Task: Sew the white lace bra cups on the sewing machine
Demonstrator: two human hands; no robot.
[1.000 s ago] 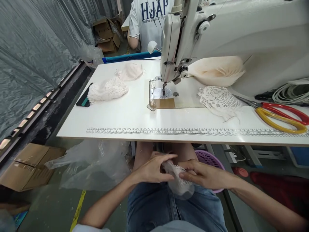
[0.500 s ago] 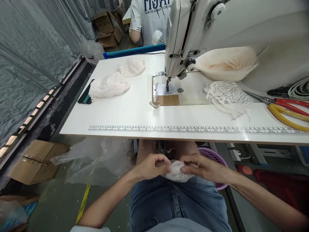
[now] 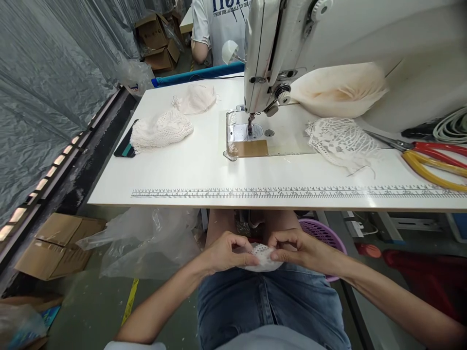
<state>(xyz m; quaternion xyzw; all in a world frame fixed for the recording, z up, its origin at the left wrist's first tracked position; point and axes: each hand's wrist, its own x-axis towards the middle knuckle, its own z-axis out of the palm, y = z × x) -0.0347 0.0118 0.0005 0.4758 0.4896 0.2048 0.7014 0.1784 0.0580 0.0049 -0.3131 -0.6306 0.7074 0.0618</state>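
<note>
Over my lap, below the table's front edge, I hold a small piece of white lace fabric (image 3: 263,257). My left hand (image 3: 233,252) pinches its left side between thumb and fingers. On the opposite side my right hand (image 3: 292,248) grips the lace, thumb toward me. Parts of the fabric are hidden behind the fingers. Above, on the table, stands a white sewing machine (image 3: 260,58), its presser foot (image 3: 250,127) over the metal plate with no fabric under it.
White lace pieces (image 3: 160,130) lie at the table's left, another lace piece (image 3: 341,141) at right beside red-and-yellow-handled scissors (image 3: 434,158). Cream fabric (image 3: 339,92) rests behind. A ruler strip (image 3: 292,193) runs along the front edge. A purple basket (image 3: 324,233) stands below; a person (image 3: 222,29) sits opposite.
My hands have drawn slightly closer together on the lace, the right one shifting a little left. The whole view has moved slightly; the things on the table stay in place.
</note>
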